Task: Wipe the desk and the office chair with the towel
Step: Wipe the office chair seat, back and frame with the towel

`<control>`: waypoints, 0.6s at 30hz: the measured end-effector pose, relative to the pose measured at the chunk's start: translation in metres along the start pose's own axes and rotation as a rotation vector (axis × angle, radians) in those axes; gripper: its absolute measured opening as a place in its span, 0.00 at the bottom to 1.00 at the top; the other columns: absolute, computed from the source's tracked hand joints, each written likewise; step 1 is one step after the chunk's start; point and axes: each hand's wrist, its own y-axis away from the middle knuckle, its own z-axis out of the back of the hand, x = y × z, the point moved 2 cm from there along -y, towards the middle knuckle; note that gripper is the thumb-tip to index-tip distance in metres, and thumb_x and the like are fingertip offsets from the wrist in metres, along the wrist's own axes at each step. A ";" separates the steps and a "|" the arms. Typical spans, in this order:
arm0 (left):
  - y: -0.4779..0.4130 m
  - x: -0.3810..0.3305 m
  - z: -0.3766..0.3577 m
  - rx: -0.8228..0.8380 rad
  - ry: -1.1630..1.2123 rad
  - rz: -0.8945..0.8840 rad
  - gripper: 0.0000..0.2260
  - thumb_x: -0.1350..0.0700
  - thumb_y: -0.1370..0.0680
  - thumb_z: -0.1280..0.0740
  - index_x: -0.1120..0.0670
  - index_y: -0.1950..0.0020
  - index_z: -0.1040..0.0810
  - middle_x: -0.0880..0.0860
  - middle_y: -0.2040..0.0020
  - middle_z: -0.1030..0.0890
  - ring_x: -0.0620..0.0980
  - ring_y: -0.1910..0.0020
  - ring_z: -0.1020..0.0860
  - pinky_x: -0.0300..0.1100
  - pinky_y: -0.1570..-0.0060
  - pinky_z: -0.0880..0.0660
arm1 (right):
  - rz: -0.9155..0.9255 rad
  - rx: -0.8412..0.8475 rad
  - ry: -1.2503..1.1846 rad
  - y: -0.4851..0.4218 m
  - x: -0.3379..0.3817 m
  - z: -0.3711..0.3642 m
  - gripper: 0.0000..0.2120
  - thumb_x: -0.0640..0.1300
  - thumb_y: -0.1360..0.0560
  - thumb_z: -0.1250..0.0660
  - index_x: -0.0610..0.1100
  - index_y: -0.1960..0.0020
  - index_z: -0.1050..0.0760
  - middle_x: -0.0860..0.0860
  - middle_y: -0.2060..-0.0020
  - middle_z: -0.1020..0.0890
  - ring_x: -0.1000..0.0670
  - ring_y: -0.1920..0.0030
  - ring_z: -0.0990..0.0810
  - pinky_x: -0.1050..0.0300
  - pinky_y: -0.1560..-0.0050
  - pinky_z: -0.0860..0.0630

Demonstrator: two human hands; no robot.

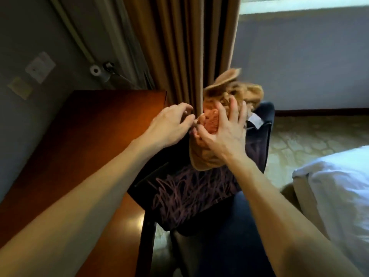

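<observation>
Nearest the lens, the left forearm rises from the bottom left corner across the desk, whose red-brown top runs along the wall. The left hand has its fingers curled, the tips at the near edge of the towel. Blur hides whether they pinch the cloth or only touch it.

The towel is a bunched tan bundle held in the air between both hands. It sits above the patterned seat of the office chair and in front of the hanging curtain.

The right hand shows its back, fingers splayed and nearly straight, pressed flat against the bundle. Its forearm comes up from the bottom right corner.

The chair sits close against the desk's right edge. Right of it is a strip of patterned floor, then the corner of a white bed.
</observation>
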 end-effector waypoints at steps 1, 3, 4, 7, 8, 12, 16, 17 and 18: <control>-0.003 -0.002 -0.011 0.024 0.008 -0.004 0.18 0.45 0.16 0.39 0.47 0.28 0.24 0.54 0.33 0.19 0.57 0.32 0.23 0.51 0.34 0.26 | 0.032 -0.021 0.041 0.002 -0.003 -0.005 0.39 0.70 0.27 0.35 0.55 0.21 0.37 0.48 0.18 0.43 0.42 0.18 0.52 0.30 0.27 0.39; -0.003 -0.005 -0.030 -0.010 0.013 -0.015 0.19 0.40 0.16 0.42 0.43 0.28 0.24 0.52 0.33 0.19 0.57 0.33 0.22 0.50 0.39 0.26 | 0.089 -0.120 0.057 0.001 -0.010 -0.002 0.33 0.68 0.29 0.34 0.53 0.28 0.29 0.47 0.25 0.33 0.40 0.23 0.40 0.35 0.32 0.30; -0.002 -0.006 -0.036 -0.047 0.002 -0.013 0.20 0.37 0.17 0.43 0.41 0.28 0.25 0.51 0.33 0.18 0.57 0.34 0.22 0.50 0.41 0.26 | 0.110 -0.170 0.034 -0.002 -0.014 0.002 0.30 0.65 0.29 0.33 0.51 0.33 0.25 0.46 0.30 0.28 0.40 0.28 0.34 0.39 0.36 0.26; 0.002 -0.007 -0.044 -0.103 0.017 0.000 0.30 0.27 0.22 0.50 0.38 0.27 0.26 0.46 0.31 0.20 0.53 0.32 0.23 0.48 0.40 0.28 | 0.066 -0.378 -0.147 -0.001 -0.031 0.023 0.20 0.56 0.31 0.29 0.45 0.45 0.21 0.48 0.45 0.21 0.43 0.42 0.25 0.52 0.46 0.25; 0.004 -0.007 -0.043 -0.122 0.045 -0.003 0.32 0.25 0.23 0.51 0.38 0.27 0.26 0.46 0.30 0.21 0.50 0.31 0.25 0.48 0.37 0.30 | 0.023 -0.488 -0.227 0.002 -0.041 0.032 0.18 0.54 0.31 0.29 0.44 0.48 0.21 0.48 0.48 0.21 0.44 0.45 0.24 0.55 0.47 0.26; 0.011 -0.012 -0.047 -0.214 -0.002 -0.101 0.32 0.28 0.22 0.50 0.42 0.27 0.24 0.48 0.33 0.19 0.47 0.34 0.27 0.52 0.33 0.31 | -0.226 -0.719 -0.501 0.001 -0.106 0.063 0.28 0.53 0.32 0.30 0.45 0.36 0.30 0.49 0.47 0.22 0.49 0.48 0.21 0.47 0.43 0.21; 0.010 -0.016 -0.053 -0.232 -0.129 -0.150 0.31 0.29 0.22 0.49 0.43 0.26 0.26 0.49 0.37 0.17 0.57 0.41 0.19 0.50 0.48 0.28 | -0.301 -0.240 -0.239 -0.013 -0.150 0.044 0.45 0.62 0.33 0.31 0.60 0.20 0.46 0.46 0.33 0.36 0.42 0.36 0.27 0.48 0.33 0.27; 0.008 -0.016 -0.055 -0.241 -0.136 -0.155 0.31 0.29 0.22 0.49 0.43 0.27 0.26 0.49 0.38 0.17 0.58 0.43 0.18 0.49 0.50 0.28 | -0.313 -0.135 -0.160 -0.012 -0.158 0.032 0.48 0.63 0.32 0.30 0.59 0.18 0.48 0.44 0.28 0.39 0.38 0.30 0.31 0.44 0.29 0.30; 0.007 -0.016 -0.056 -0.255 -0.143 -0.159 0.31 0.29 0.23 0.48 0.43 0.27 0.26 0.49 0.40 0.16 0.58 0.46 0.18 0.48 0.52 0.29 | -0.330 -0.077 -0.141 -0.007 -0.163 0.017 0.49 0.62 0.31 0.30 0.58 0.17 0.51 0.44 0.23 0.41 0.37 0.26 0.36 0.41 0.26 0.33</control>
